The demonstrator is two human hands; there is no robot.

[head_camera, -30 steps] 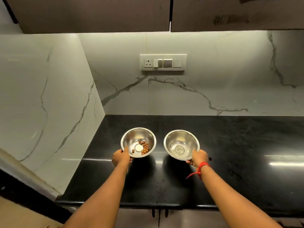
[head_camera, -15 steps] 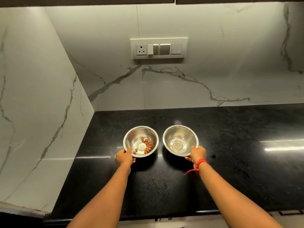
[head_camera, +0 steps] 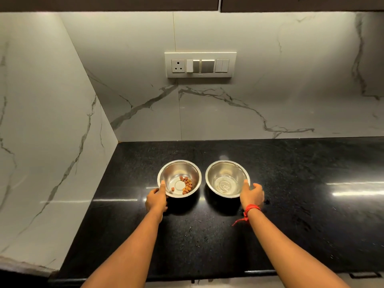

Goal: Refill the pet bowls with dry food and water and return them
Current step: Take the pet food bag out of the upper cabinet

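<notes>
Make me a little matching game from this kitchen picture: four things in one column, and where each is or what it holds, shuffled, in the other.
Things
1. left bowl
2. right bowl
3. switch panel
4. red thread

Descriptions
A. fixed on the back wall
B. holds a few brown kibbles
C. tied round the wrist of the right hand
D. shiny inside, no dry food in it

Pairs: 1-B, 2-D, 3-A, 4-C.
</notes>
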